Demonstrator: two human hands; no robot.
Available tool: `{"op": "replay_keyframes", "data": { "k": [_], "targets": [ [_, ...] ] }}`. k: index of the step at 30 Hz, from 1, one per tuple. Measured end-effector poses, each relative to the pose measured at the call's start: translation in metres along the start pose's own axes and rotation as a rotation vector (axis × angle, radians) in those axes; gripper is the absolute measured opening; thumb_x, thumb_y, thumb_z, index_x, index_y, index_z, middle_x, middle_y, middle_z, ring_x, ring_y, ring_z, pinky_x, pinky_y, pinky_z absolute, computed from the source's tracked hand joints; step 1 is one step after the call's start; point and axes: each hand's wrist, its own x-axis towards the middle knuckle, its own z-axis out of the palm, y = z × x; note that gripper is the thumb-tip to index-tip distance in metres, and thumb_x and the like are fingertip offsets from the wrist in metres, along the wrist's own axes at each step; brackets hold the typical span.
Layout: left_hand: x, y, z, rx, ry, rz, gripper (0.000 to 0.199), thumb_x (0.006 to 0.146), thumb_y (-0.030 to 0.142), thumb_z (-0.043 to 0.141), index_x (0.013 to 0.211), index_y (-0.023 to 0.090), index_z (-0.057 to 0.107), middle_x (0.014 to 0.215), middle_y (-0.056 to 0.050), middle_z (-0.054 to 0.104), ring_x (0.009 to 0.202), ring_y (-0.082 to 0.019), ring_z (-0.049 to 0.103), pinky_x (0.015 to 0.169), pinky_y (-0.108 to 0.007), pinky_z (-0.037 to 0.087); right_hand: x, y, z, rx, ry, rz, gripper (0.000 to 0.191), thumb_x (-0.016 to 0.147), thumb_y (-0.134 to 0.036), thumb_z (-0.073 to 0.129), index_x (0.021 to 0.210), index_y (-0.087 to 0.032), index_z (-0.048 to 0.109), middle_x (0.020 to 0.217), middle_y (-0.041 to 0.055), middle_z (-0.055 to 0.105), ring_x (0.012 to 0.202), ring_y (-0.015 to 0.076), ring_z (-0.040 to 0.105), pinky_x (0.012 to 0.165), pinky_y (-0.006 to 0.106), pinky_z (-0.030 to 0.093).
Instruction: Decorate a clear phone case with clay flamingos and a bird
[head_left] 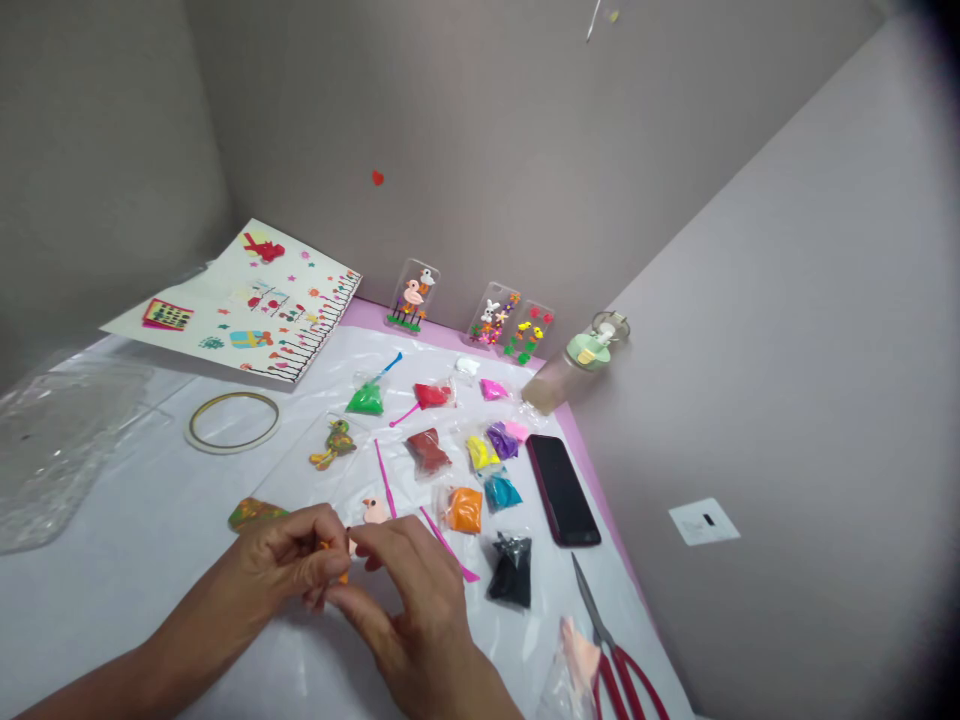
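Observation:
My left hand (304, 558) is closed in a pinch on a small piece of orange clay (343, 576). My right hand (412, 590) reaches in from the right, thumb and forefinger curved apart around that piece; whether they touch it I cannot tell. Just behind the fingers lies a pale pink clay bird (373, 510), its lower part hidden by my hands. A green and orange mottled clay lump (256, 514) sits behind my left wrist. Farther back is a mottled green clay bird (334, 443) with orange legs. Pink modelling tools (385, 478) lie near my right hand.
Bagged clay, including orange (465, 510) and black (511, 570), spreads across the middle right. Beside it are a phone (564, 490), red-handled scissors (611, 640) and a bottle (577, 365). Tape (232, 421), a decorated sheet (300, 300) and decorated phone cases (414, 296) stand or lie farther back.

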Motion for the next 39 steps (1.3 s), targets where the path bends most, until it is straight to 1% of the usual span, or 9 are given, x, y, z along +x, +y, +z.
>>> {"op": "replay_keyframes", "data": {
  "k": [3,6,13,21,26,29,32,36,39],
  "targets": [
    [-0.002,0.002,0.002,0.034,-0.013,0.001,0.031,0.089,0.056,0.074,0.082,0.025,0.077,0.075,0.001,0.071,0.075,-0.018,0.067,0.07,-0.024,0.054,-0.001,0.001,0.002,-0.014,0.028,-0.035,0.029,0.106,-0.039,0.065,0.131,-0.024,0.064,0.098,0.0063,0.077,0.085,0.0213,0.072,0.073,0.031,0.058],
    [-0.003,0.001,0.003,-0.017,0.002,0.003,0.025,0.092,0.053,0.072,0.098,0.029,0.076,0.093,0.0,0.077,0.094,-0.021,0.073,0.083,-0.027,0.058,-0.001,0.003,0.003,-0.041,0.084,-0.013,0.02,0.107,-0.036,0.065,0.119,-0.021,0.067,0.091,0.006,0.076,0.077,0.0199,0.07,0.069,0.03,0.056],
    [-0.001,0.004,-0.001,0.062,0.05,0.085,0.021,0.091,0.045,0.073,0.081,0.027,0.077,0.078,0.001,0.076,0.078,-0.019,0.074,0.074,-0.023,0.059,0.001,0.002,0.001,0.066,0.093,-0.084,0.011,0.106,-0.014,0.061,0.11,-0.019,0.07,0.091,0.0065,0.077,0.082,0.0179,0.072,0.073,0.027,0.057],
    [-0.003,-0.006,0.002,0.163,0.03,0.07,0.029,0.096,0.05,0.064,0.105,0.031,0.085,0.108,-0.004,0.084,0.11,-0.027,0.077,0.099,-0.031,0.059,-0.002,0.004,0.007,-0.01,0.181,-0.009,0.006,0.104,-0.018,0.066,0.1,-0.02,0.07,0.085,0.0051,0.069,0.076,0.0178,0.068,0.067,0.027,0.054],
    [-0.001,-0.004,0.001,-0.016,-0.098,-0.01,0.023,0.089,0.052,0.075,0.097,0.031,0.083,0.092,0.0,0.083,0.09,-0.021,0.077,0.08,-0.025,0.06,-0.001,0.005,0.003,-0.115,0.174,-0.018,0.011,0.106,-0.029,0.064,0.1,-0.021,0.065,0.085,0.0053,0.068,0.076,0.0199,0.066,0.064,0.029,0.052],
    [-0.001,-0.003,-0.003,0.003,-0.021,-0.05,0.025,0.091,0.054,0.074,0.09,0.031,0.083,0.089,0.001,0.082,0.09,-0.02,0.075,0.08,-0.023,0.057,0.0,0.003,-0.002,-0.1,0.088,-0.023,0.014,0.105,-0.032,0.067,0.113,-0.021,0.064,0.097,0.008,0.072,0.088,0.022,0.069,0.075,0.031,0.057],
    [0.0,-0.005,-0.005,-0.077,0.094,-0.091,0.028,0.087,0.057,0.078,0.098,0.032,0.082,0.085,0.002,0.08,0.086,-0.019,0.074,0.078,-0.023,0.057,0.0,0.001,-0.005,-0.109,0.067,-0.032,0.019,0.106,-0.03,0.064,0.122,-0.02,0.062,0.104,0.0102,0.074,0.097,0.023,0.071,0.084,0.033,0.06],
    [-0.001,-0.003,-0.002,-0.144,0.092,-0.058,0.042,0.088,0.066,0.073,0.077,0.026,0.073,0.052,0.006,0.063,0.053,-0.012,0.057,0.058,-0.02,0.048,0.0,-0.001,-0.003,-0.151,0.106,-0.083,0.014,0.109,-0.027,0.058,0.119,-0.019,0.063,0.097,0.0092,0.075,0.089,0.0216,0.072,0.075,0.03,0.06],
    [-0.002,0.001,0.001,-0.047,0.081,-0.023,0.052,0.09,0.071,0.065,0.068,0.024,0.068,0.045,0.005,0.057,0.047,-0.012,0.051,0.055,-0.021,0.046,0.001,-0.001,-0.002,-0.148,0.112,-0.1,0.012,0.11,-0.027,0.057,0.116,-0.019,0.064,0.094,0.0087,0.076,0.085,0.0213,0.072,0.072,0.029,0.059]
  ]
}}
